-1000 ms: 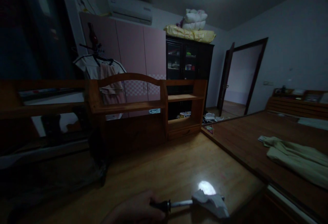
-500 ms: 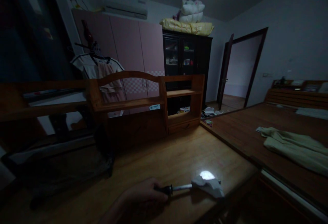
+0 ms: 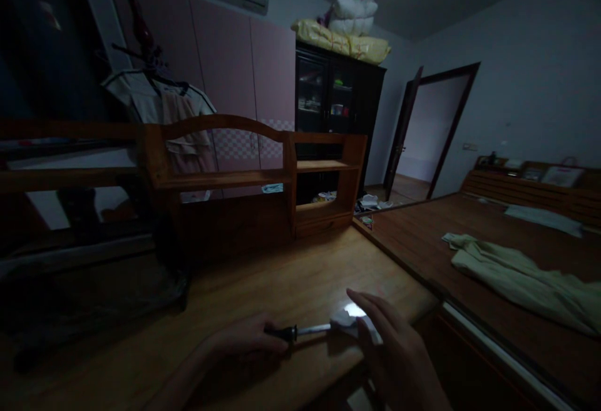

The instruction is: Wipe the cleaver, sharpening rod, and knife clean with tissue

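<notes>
The room is dim. My left hand (image 3: pixel 244 343) grips the dark handle of a slim tool (image 3: pixel 300 331) that lies across the wooden desk (image 3: pixel 263 292), its pale shaft pointing right. A crumpled white cloth or paper (image 3: pixel 347 323) covers the tool's far end, beside a bright patch of light on the desk. My right hand (image 3: pixel 394 354) hovers just right of that cloth with fingers spread, fingertips close to it, holding nothing.
A wooden shelf unit (image 3: pixel 291 179) stands at the back of the desk. Right of the desk lies a dark wooden bed platform (image 3: pixel 469 242) with a pale green garment (image 3: pixel 516 279). Behind are pink wardrobes, a black cabinet (image 3: pixel 338 110) and an open door (image 3: pixel 436 129).
My right hand has come into view from the lower right, reaching toward the white cloth. The view has shifted down and to the right. My left hand keeps its hold on the tool.
</notes>
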A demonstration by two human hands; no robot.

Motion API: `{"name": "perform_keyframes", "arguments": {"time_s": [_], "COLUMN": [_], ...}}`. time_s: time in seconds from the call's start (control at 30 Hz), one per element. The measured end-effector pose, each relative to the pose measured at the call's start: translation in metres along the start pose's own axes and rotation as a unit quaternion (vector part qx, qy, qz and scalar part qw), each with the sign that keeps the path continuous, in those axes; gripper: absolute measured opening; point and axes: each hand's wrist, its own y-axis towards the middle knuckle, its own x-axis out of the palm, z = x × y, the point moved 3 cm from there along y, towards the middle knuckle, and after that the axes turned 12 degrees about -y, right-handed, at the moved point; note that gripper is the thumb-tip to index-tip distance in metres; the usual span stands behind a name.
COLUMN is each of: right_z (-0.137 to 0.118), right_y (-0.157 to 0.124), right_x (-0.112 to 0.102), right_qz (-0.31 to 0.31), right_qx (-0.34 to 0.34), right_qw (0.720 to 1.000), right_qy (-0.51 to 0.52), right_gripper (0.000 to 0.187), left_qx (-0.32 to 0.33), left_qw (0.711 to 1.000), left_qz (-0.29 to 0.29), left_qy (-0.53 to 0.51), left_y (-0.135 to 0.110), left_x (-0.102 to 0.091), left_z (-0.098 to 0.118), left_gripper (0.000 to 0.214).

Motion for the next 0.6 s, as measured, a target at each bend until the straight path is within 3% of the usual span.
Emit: {"name": "perform_keyframes", "arguments": {"time_s": [0.1, 0.23, 0.37, 0.6], "right_z": [0.040, 0.062, 0.069, 0.085], "right_y": [-0.017, -0.048, -0.059, -0.061], "right_x": [0.056, 0.102, 0.111, 0.102], "right_qz": [-0.128, -0.146, -0.122, -0.122], "right_qx": [-0.011, 0.004, 0.044, 0.111], "right_qw": [0.990, 0.988, 0.991, 0.985], "right_qy": [-0.049, -0.052, -0.034, 0.046], "right_gripper": [0.046, 0.044, 0.048, 0.043], "left_qx": [0.006, 0.015, 0.013, 0.008], "left_qw": [1.000, 0.999, 1.000, 1.000], "left_qz": [-0.010, -0.026, -0.020, -0.009], "left_qy": [-0.002, -0.024, -0.013, 0.005], "left_y": [0.000, 0.001, 0.000, -0.003], "left_x": [0.001, 0.000, -0.001, -0.002], "left_z": [0.002, 0.001, 0.001, 0.003], "left_gripper": [0.039, 0.037, 0.038, 0.040]}}
